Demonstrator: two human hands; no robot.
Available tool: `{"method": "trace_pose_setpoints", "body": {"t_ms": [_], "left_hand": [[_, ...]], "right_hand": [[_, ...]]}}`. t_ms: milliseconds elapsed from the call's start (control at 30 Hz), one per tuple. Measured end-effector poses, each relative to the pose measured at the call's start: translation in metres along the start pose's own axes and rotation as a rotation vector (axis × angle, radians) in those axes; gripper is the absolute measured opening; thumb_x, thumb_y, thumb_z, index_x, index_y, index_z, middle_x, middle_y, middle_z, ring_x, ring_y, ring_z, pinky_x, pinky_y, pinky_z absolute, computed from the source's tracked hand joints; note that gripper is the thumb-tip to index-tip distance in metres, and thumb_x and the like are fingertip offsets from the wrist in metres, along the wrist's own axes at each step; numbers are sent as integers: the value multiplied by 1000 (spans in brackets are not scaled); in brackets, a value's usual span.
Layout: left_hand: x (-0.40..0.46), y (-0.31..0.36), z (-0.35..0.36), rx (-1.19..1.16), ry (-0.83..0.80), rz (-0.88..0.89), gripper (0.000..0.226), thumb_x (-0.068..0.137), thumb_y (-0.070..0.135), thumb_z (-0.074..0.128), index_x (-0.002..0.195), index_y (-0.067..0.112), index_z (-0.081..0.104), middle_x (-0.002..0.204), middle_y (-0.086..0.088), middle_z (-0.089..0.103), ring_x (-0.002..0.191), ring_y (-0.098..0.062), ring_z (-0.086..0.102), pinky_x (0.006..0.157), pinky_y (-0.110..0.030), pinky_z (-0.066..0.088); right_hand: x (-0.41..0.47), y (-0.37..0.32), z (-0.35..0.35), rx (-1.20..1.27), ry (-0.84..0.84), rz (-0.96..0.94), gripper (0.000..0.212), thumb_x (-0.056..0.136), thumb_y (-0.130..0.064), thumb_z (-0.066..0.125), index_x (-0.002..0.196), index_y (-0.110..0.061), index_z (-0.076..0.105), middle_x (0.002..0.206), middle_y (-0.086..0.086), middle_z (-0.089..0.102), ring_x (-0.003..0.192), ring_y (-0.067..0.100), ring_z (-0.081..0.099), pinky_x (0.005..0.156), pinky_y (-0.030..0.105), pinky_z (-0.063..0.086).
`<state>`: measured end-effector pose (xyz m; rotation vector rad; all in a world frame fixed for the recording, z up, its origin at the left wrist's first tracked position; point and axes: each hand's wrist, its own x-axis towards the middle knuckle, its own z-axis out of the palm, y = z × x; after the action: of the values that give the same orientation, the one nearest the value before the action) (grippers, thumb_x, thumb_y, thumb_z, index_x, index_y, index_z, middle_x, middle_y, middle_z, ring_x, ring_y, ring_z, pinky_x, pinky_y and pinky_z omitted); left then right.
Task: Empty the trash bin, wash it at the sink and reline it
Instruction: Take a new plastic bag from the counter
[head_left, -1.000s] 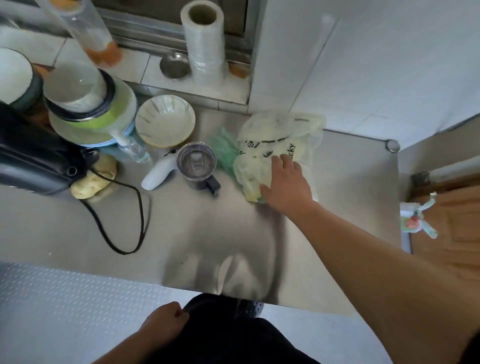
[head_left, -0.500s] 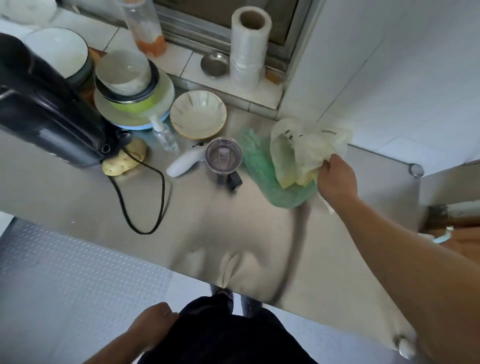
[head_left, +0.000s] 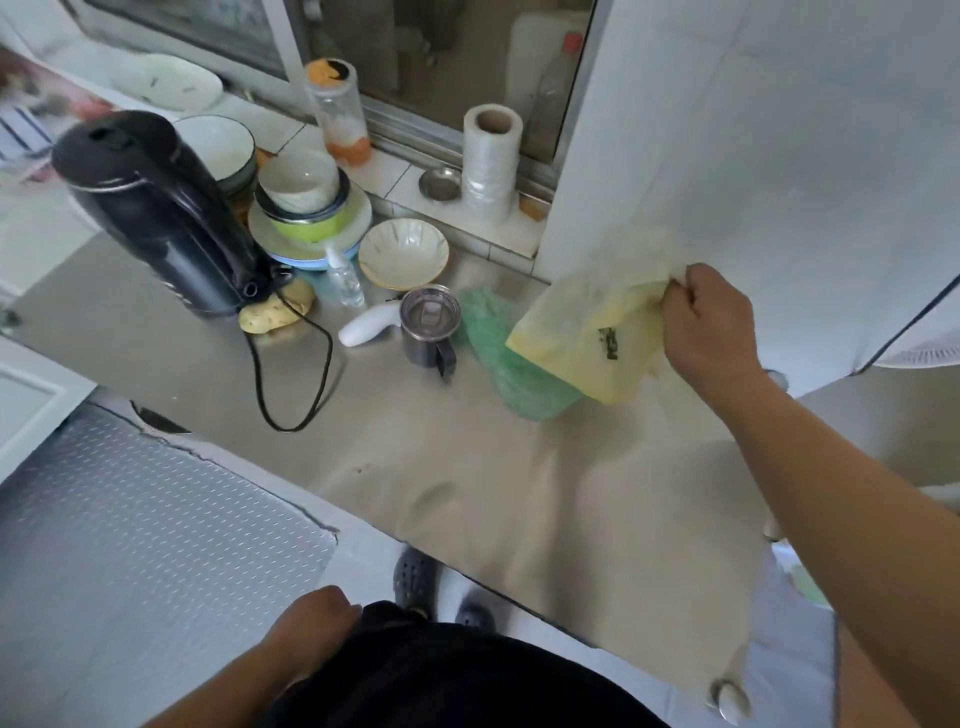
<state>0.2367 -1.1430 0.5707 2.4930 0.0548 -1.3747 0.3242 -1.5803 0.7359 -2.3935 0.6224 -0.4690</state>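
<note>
While the right hand (head_left: 709, 322) pinches a yellow bag (head_left: 587, 332) above the steel counter (head_left: 467, 467), the left hand (head_left: 311, 623) hangs fisted.

Pale yellow bag (head_left: 587, 332) with a small black print, just right of the mug (head_left: 430, 327). Crumpled green bag (head_left: 511, 374) under and beside it. Mug dark grey, black handle. Left of the mug: white handheld gadget (head_left: 366, 325), black kettle (head_left: 156, 213) with black cord (head_left: 291, 374). Behind the mug: cream bowl (head_left: 404, 253) with thin radiating lines and a gold rim, lime-green bowl (head_left: 306, 226).
</note>
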Motion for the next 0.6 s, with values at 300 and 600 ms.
{"method": "trace_pose_setpoints", "body": {"t_ms": [300,600], "left_hand": [[-55,-31,54,-114,95,-88,21,98,40,49,87,23,56,99,4,61,93,-15,56,74,-28,39],[-84,-112,104,-433,171,-283,18,95,33,50,86,22,61,98,3,65,92,-15,58,74,-27,41]], "right_hand": [[-46,-71,36,44,-307,-312,27,87,-29,40,66,-13,35,60,4,45,57,23,44,52,34,33],[-132,-189,128,147,-629,-660,43,88,-18,48,59,-25,18,49,-5,36,46,11,28,46,31,22]]}}
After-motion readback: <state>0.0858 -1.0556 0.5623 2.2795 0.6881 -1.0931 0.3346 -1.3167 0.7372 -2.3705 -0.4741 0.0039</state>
